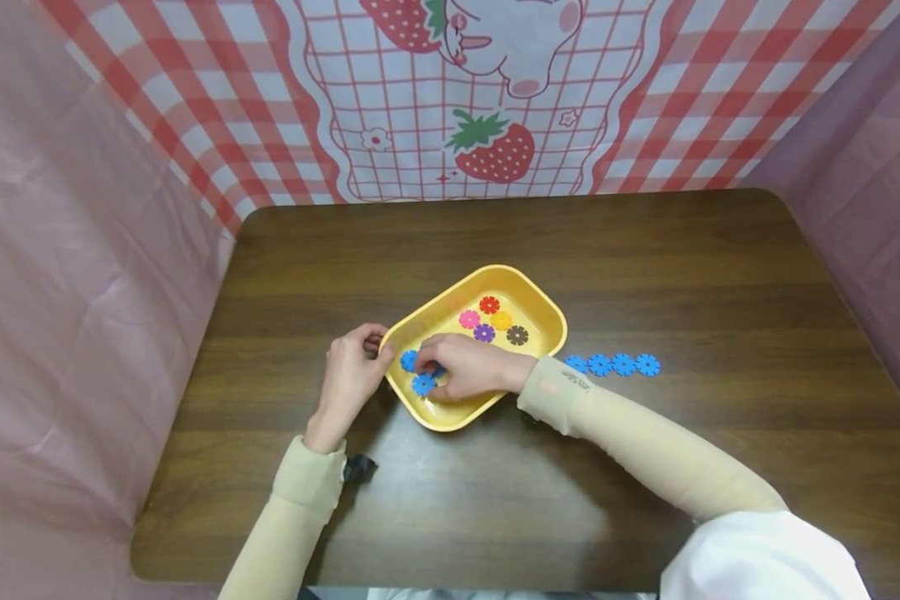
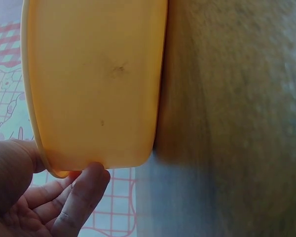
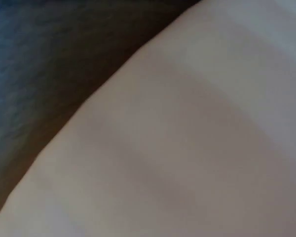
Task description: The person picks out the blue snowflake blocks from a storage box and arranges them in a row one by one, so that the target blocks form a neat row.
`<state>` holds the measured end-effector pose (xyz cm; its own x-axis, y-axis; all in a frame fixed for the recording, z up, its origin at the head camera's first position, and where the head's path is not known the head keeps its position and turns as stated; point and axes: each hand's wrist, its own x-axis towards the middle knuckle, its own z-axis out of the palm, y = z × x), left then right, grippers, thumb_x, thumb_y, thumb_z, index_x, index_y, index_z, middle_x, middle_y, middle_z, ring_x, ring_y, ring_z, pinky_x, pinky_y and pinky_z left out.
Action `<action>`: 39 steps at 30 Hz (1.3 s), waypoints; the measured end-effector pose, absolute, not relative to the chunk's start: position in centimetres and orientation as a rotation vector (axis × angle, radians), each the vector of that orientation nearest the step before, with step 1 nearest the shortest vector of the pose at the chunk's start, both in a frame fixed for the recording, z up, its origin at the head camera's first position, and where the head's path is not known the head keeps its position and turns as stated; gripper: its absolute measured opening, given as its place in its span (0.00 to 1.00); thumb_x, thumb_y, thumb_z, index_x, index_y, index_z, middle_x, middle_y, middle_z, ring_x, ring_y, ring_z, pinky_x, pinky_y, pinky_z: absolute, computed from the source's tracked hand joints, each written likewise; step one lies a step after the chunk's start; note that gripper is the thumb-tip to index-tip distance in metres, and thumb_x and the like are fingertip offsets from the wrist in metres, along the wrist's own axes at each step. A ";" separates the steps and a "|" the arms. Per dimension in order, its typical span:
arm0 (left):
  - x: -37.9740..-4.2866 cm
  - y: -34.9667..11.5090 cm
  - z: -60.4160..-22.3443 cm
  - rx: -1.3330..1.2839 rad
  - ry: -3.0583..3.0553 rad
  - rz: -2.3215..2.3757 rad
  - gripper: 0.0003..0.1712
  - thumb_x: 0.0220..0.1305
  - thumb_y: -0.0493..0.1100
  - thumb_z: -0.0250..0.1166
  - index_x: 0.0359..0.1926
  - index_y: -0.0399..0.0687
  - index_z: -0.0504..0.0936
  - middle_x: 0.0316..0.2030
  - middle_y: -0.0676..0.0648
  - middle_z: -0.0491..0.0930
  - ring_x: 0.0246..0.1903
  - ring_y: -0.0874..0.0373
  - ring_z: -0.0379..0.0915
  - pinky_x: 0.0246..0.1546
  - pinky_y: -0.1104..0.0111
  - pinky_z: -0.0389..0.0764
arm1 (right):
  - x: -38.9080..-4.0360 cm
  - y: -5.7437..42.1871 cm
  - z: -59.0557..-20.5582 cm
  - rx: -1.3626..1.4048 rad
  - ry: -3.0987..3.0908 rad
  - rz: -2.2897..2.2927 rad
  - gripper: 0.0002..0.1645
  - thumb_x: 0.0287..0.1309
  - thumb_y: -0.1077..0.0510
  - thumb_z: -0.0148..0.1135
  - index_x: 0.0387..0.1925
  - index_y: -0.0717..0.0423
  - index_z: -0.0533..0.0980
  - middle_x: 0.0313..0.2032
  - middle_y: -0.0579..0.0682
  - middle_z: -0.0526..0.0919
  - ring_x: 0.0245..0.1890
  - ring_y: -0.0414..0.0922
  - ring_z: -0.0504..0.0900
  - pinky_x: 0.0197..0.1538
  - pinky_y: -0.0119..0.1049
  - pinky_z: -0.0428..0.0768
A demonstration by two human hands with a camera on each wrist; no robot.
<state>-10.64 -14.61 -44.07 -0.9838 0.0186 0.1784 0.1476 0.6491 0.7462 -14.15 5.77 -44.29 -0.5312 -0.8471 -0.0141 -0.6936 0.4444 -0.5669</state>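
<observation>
A yellow plastic tub [image 1: 547,304] stands at an angle on the table, with toothed, flower-shaped discs in it. My left hand [image 1: 352,371] grips the tub's left corner; in the left wrist view the thumb is on the rim side and the fingers [image 2: 86,197] are against the outer wall. Inside the tub, my right hand [image 1: 465,367] bends its fingers over blue discs [image 1: 423,384] at the near left end. The fingers cover part of them, so a pinch cannot be made out. Only blurred, pale skin or sleeve [image 3: 177,138] fills most of the right wrist view.
Red [image 1: 490,305], pink [image 1: 469,319], orange [image 1: 502,321], purple [image 1: 484,333] and brown discs [image 1: 517,335] lie further back in the tub. Several blue discs [image 1: 624,365] form a row on the table [image 1: 720,283], right of the tub, beside the right forearm. A checked cloth [image 1: 420,150] hangs behind.
</observation>
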 end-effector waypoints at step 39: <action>-10.6 -14.6 -44.0 -0.131 -2.711 -1.258 0.09 0.58 0.34 0.66 0.39 0.34 0.84 0.31 0.41 0.85 0.32 0.49 0.83 0.37 0.57 0.81 | -14.6 17.4 -39.3 -1.169 2.552 -1.146 0.17 0.45 0.62 0.78 0.40 0.55 0.83 0.35 0.42 0.81 0.35 0.46 0.77 0.41 0.45 0.79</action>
